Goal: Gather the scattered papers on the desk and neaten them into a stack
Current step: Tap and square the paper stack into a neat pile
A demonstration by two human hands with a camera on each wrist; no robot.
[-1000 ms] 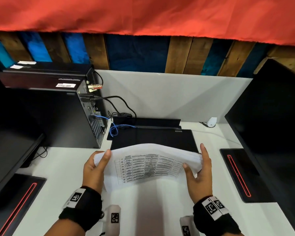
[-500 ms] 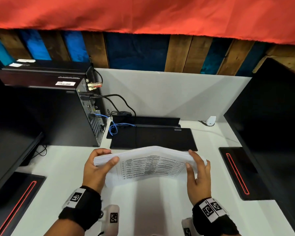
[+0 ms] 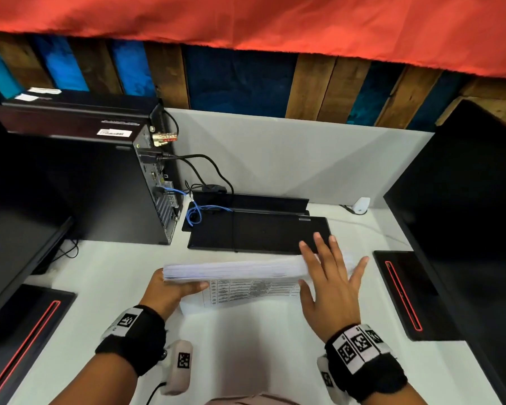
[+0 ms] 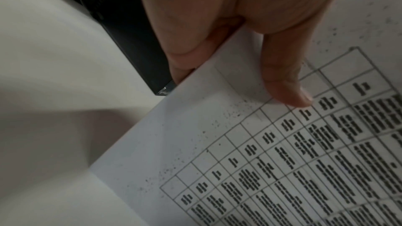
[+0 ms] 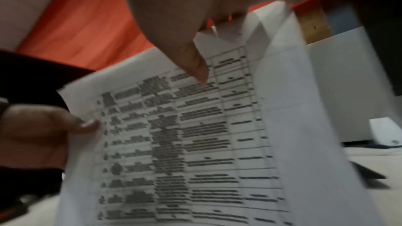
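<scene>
Left grip (image 3: 170, 290) pinching, right (image 3: 330, 282) splayed.

The papers (image 3: 234, 270) are thin white sheets, matt, printed with a black grid of text; the sheet face in the left wrist view (image 4: 250, 152) is speckled with fine dark toner flecks. The table (image 3: 246, 346) is a smooth white surface with a soft sheen, and the partition (image 3: 289, 159) behind it is plain matt white. The computer tower (image 3: 100, 182) has a dark, smooth casing with a perforated metal back panel. The keyboard (image 3: 254, 235) looks like matt black plastic. Behind, the wall planks (image 3: 313, 86) are rough brown wood, some stained blue, and red cloth (image 3: 246, 21) hangs above with a woven texture. Each wrist carries a black fabric band (image 3: 135, 340).
</scene>
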